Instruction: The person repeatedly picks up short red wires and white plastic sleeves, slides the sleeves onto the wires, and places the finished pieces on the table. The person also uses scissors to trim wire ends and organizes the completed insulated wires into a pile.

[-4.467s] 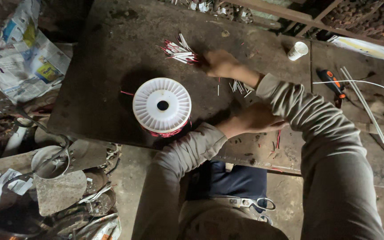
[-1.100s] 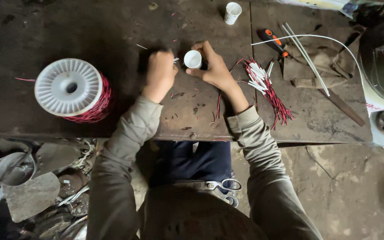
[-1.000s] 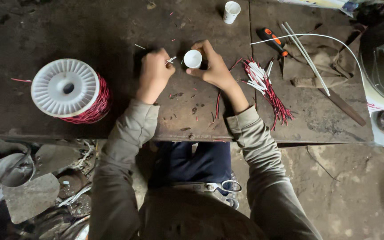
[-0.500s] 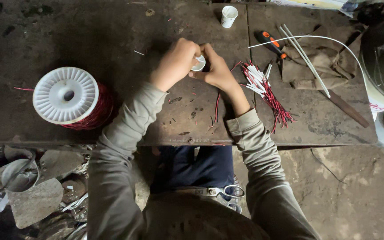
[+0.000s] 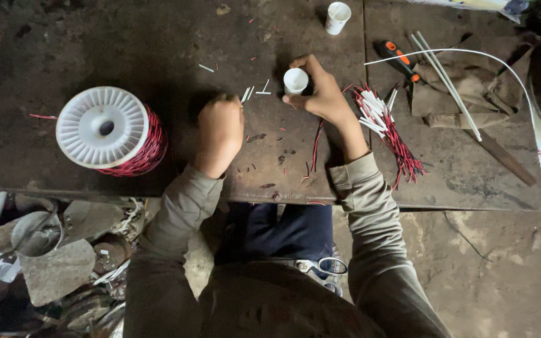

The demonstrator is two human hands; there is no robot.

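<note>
My right hand (image 5: 322,91) holds a small white cup (image 5: 295,81) upright on the dark worktable (image 5: 82,44). My left hand (image 5: 220,128) rests on the table to the left of the cup, fingers curled, pinching what look like thin white tube pieces (image 5: 246,94) that stick out past its fingertips. A few more short white pieces (image 5: 263,92) lie between the hands. A bundle of red wires with white sleeves (image 5: 383,122) lies just right of my right wrist. A white spool of red wire (image 5: 109,130) stands at the left.
A second white cup (image 5: 337,17) stands at the far edge. An orange-handled tool (image 5: 397,59), long white tubing (image 5: 446,75), a brown cloth (image 5: 455,100) and a flat blade (image 5: 499,156) lie at the right. Scrap metal (image 5: 45,263) litters the floor at lower left.
My left hand has pulled back from the cup toward the left and now rests apart from it. My right hand still holds the cup.
</note>
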